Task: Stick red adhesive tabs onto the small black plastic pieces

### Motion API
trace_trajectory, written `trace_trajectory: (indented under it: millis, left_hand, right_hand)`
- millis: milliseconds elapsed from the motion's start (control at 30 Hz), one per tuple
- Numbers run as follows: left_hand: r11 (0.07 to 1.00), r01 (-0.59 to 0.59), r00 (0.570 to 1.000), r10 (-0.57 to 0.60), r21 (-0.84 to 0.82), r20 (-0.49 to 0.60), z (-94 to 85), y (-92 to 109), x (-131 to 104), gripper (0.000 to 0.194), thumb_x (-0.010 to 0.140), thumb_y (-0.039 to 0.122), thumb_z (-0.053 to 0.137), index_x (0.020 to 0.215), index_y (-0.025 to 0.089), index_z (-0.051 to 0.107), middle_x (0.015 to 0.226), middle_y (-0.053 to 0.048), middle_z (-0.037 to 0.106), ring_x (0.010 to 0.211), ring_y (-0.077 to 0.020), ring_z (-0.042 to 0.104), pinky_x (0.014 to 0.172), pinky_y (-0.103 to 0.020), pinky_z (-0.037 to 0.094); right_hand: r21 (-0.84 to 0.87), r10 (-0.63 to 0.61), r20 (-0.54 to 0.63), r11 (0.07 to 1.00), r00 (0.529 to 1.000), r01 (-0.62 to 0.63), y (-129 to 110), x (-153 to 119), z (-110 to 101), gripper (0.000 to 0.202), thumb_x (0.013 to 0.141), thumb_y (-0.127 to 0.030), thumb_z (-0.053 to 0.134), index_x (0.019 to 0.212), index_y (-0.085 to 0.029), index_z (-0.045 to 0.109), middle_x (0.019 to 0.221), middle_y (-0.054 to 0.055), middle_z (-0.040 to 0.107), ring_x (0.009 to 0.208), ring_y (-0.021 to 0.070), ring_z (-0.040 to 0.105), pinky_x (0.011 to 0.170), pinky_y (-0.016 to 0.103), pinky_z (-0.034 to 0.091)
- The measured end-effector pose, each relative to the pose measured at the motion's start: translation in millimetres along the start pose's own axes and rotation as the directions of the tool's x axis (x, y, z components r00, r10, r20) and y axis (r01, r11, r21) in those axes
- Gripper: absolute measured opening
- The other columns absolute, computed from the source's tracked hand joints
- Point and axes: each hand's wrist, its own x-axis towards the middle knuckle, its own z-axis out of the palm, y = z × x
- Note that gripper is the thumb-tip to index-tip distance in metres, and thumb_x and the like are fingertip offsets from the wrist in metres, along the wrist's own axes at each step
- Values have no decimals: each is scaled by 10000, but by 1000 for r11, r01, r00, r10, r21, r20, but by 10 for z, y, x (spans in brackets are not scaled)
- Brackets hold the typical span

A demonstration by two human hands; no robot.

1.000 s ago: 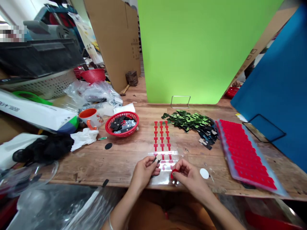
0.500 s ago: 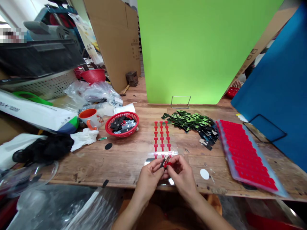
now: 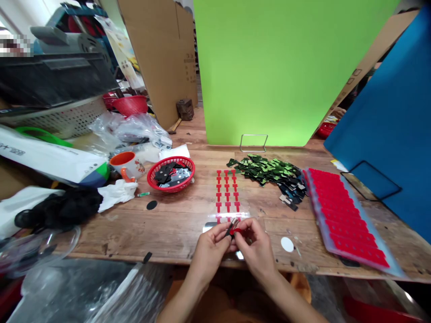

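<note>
At lower centre, I see the left hand (image 3: 209,246) pinching a dark piece (image 3: 229,230) and the right hand (image 3: 257,246) a red piece (image 3: 238,230), seemingly touching; I judge them unfinished, with red tabs (image 3: 227,195) above and a green-black pile (image 3: 269,170) right of centre remaining.

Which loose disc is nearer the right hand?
The white disc, right of the right hand; the black disc lies far left, near the red basket.

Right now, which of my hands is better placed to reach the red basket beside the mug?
Probably your left hand: it's nearer the red basket, while your right hand sits farther across. Both are busy, though: left pinches a dark flat piece, right a red piece.
</note>
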Motion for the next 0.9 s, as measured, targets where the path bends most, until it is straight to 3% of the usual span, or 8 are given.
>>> trace_trajectory:
  millis: [667,900]
  left_hand:
    - [1000,-8,1000,8,-4,0,-16,-32,-14,436,659,268,735,1065,136,650,976,-94,703,855,-217,665,769,-296,538]
    - [999,-32,988,37,33,-149,43,-30,-6,401,627,335,748,972,138,690,844,-61,724,751,-197,673,694,-274,548]
  right_hand:
    - [-69,-21,-18,997,1000,20,1,-25,9,52,795,-208,529,817,-194,485,760,2,552,598,114,563,483,200,480]
    - [-45,-43,1,998,999,43,-41,-52,31,49,838,-229,515,847,-197,480,771,6,542,587,113,578,489,210,500]
